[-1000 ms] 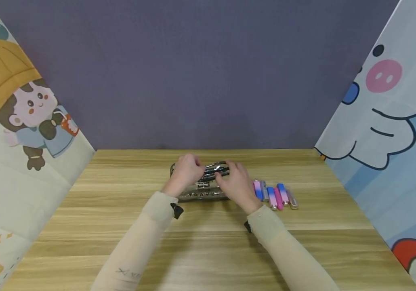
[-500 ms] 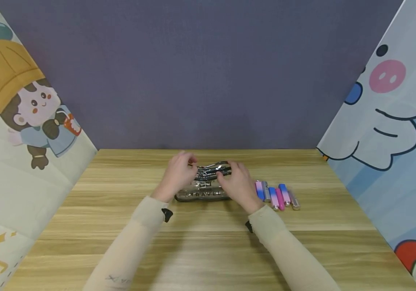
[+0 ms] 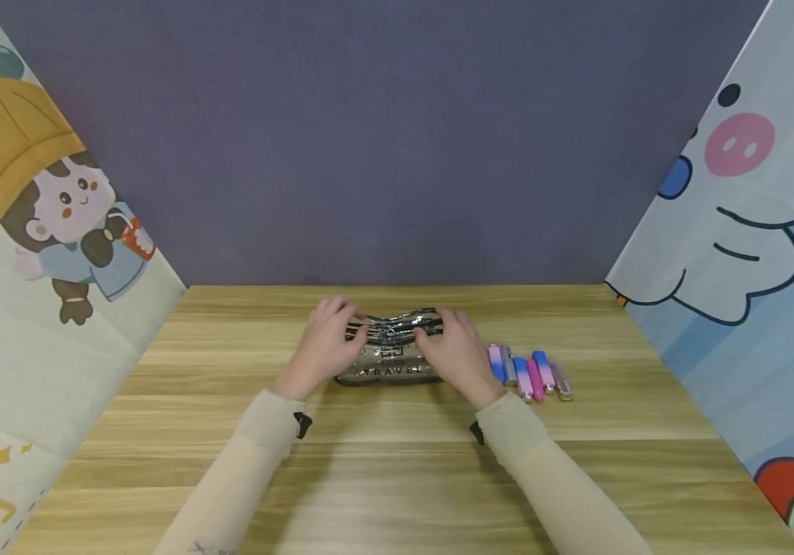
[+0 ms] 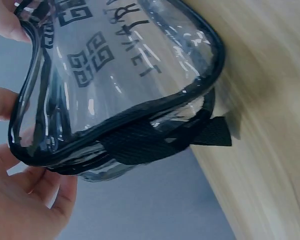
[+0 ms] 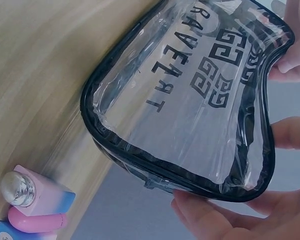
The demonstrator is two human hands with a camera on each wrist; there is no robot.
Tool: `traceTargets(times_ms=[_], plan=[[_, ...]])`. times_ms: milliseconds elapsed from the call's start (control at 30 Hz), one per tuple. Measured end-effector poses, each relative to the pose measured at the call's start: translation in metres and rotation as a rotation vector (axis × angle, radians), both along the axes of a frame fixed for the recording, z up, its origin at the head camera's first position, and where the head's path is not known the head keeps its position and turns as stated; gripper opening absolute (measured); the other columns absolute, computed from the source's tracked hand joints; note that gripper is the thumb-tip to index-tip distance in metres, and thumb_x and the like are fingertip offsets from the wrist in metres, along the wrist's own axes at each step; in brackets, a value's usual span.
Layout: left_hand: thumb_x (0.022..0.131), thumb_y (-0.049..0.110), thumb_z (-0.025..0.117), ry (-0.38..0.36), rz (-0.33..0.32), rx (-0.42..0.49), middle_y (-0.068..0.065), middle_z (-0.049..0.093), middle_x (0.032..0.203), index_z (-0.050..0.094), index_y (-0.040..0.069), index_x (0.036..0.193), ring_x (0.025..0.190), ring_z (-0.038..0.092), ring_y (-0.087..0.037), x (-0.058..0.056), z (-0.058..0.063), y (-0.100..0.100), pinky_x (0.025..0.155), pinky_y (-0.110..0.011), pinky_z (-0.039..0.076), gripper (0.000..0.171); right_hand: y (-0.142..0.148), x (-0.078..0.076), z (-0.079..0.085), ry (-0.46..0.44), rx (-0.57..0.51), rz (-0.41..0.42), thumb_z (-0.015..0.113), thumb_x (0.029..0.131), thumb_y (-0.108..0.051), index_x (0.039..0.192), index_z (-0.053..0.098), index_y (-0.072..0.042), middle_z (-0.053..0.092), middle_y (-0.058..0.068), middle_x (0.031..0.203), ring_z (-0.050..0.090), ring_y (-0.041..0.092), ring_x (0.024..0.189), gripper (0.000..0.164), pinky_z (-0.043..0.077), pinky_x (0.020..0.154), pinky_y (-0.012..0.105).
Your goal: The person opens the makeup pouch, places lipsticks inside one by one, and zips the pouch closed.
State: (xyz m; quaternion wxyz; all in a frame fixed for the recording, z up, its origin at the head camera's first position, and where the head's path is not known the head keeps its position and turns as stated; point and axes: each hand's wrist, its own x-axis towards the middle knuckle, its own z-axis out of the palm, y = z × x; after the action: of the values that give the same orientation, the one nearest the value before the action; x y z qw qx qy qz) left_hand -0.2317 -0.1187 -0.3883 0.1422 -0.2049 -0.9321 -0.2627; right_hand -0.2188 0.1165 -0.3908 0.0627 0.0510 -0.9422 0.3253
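Observation:
A clear plastic pouch (image 3: 397, 362) with black piping and the printed word TRAVEL stands on the table, its top edge sagging in the middle. My left hand (image 3: 324, 343) grips its upper left corner, thumb on the near side and fingers behind. At the upper right corner, my right hand (image 3: 458, 351) holds the rim the same way. In the left wrist view, fingers (image 4: 32, 187) lie at the back of the pouch beside a black fabric strap (image 4: 140, 142). The right wrist view has the right fingertips (image 5: 195, 202) against the piping.
To the right of the pouch lie several small pink, blue and grey tubes and bottles (image 3: 523, 375), close to my right hand. The wooden table (image 3: 397, 478) ends at a dark back panel (image 3: 397, 154). Cartoon-printed panels (image 3: 92, 216) flank both sides.
My left hand has moved left and slightly nearer, from the pouch's top rim to its upper left corner. The right hand has kept its hold. The small tubes and bottles lie as before.

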Motion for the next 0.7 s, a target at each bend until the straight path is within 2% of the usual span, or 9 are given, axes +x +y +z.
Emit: traceTargets(times_ms=[200, 300, 500, 700], plan=[[0.098, 0.024, 0.058, 0.04, 0.001, -0.009, -0.015, 0.058, 0.126, 0.067, -0.001, 0.118, 0.124, 0.046, -0.035, 0.001, -0.007, -0.004, 0.112, -0.053, 0.034, 0.033, 0.0, 0.0, 0.0, 0.008, 0.006, 0.0, 0.06, 0.097, -0.05, 0.15, 0.046, -0.004, 0.048, 0.024, 0.147, 0.048, 0.044, 0.132, 0.072, 0.043, 0.105, 0.065], [0.1, 0.029, 0.056, 0.036, 0.02, 0.004, -0.016, 0.055, 0.13, 0.065, -0.001, 0.121, 0.125, 0.044, -0.035, 0.002, -0.011, -0.006, 0.113, -0.053, 0.034, 0.038, 0.0, 0.001, 0.0, 0.007, 0.003, 0.003, 0.06, 0.097, -0.051, 0.15, 0.046, -0.004, 0.047, 0.024, 0.148, 0.047, 0.044, 0.133, 0.072, 0.042, 0.106, 0.065], [0.102, 0.039, 0.053, 0.015, 0.061, 0.039, -0.015, 0.052, 0.129, 0.062, -0.001, 0.128, 0.12, 0.043, -0.032, 0.006, -0.018, -0.01, 0.105, -0.049, 0.04, 0.049, 0.001, 0.002, 0.001, -0.009, 0.0, 0.004, 0.058, 0.097, -0.052, 0.151, 0.044, -0.005, 0.044, 0.024, 0.152, 0.043, 0.045, 0.137, 0.073, 0.039, 0.108, 0.066], [0.102, 0.039, 0.055, 0.036, 0.067, 0.072, -0.014, 0.052, 0.128, 0.061, 0.0, 0.129, 0.118, 0.044, -0.031, 0.009, -0.021, -0.009, 0.101, -0.047, 0.042, 0.047, 0.001, 0.002, 0.0, -0.001, 0.005, 0.006, 0.057, 0.098, -0.052, 0.151, 0.044, -0.005, 0.045, 0.024, 0.151, 0.044, 0.044, 0.136, 0.073, 0.039, 0.11, 0.064]])
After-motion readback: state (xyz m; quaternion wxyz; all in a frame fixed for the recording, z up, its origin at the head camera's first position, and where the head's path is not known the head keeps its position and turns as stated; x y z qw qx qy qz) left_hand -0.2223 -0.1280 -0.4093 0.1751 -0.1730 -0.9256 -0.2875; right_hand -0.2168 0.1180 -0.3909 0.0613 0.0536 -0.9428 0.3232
